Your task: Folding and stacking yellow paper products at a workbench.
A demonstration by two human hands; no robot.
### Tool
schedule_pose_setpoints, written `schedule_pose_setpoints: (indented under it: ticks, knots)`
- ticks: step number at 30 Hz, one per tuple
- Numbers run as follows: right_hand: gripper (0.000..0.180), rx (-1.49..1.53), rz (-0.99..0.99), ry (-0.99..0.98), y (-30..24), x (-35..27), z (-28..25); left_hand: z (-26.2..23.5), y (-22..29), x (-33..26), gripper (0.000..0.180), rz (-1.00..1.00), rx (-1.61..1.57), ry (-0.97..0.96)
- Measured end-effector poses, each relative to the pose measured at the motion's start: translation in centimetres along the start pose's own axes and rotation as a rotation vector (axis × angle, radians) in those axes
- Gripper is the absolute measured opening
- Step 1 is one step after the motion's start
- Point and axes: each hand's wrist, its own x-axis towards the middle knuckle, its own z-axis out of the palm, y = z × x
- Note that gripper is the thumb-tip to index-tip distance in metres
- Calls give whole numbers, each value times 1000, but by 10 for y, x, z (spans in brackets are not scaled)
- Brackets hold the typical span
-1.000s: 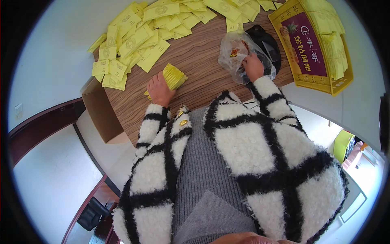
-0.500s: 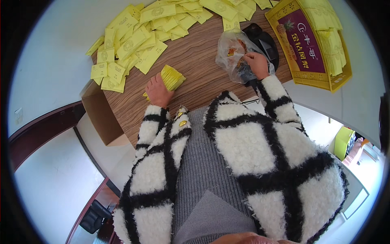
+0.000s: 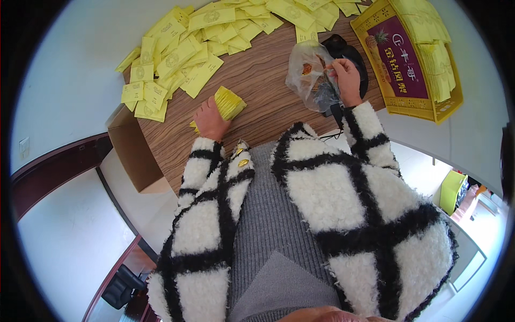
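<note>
My left hand [image 3: 211, 120] is closed around a thick stack of yellow paper packets [image 3: 230, 103], holding it at the table's near edge. On the right, my right hand [image 3: 347, 80] is at the mouth of a clear plastic bag [image 3: 303, 80], thumb and fingers pinched together. Whatever lies between those fingertips is too small to tell. Reddish-brown bits show through the bag's film. A black object [image 3: 354, 61] sits behind the bag, partly hidden by it and by my hand.
A heap of loose yellow packets [image 3: 182, 56] spreads over the far left of the wood-grain table [image 3: 263, 80]. At the far right stands a yellow crate [image 3: 437, 110] with upright packets inside. A cardboard box [image 3: 131, 153] is beside the table's left edge.
My right hand has drawn slightly up and to the right at the bag's mouth, its fingers still pinched. My left hand keeps its hold on the stack, almost unmoved.
</note>
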Motion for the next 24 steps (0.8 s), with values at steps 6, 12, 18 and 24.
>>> schedule_pose_setpoints:
  ticks: [6, 12, 18, 24]
  knots:
    - [6, 250, 43, -298, -13, -19, 42, 8, -14, 4, 49, 8, -62, 21]
    - [6, 301, 183, -520, -26, -48, 80, -6, -26, 6, 57, 8, -270, -64]
    - [6, 299, 243, -579, -18, -54, 97, -31, -36, 11, 59, -125, -1555, -277]
    - [9, 279, 291, -634, -16, -61, 120, -34, -30, 0, 53, -372, -2357, -553]
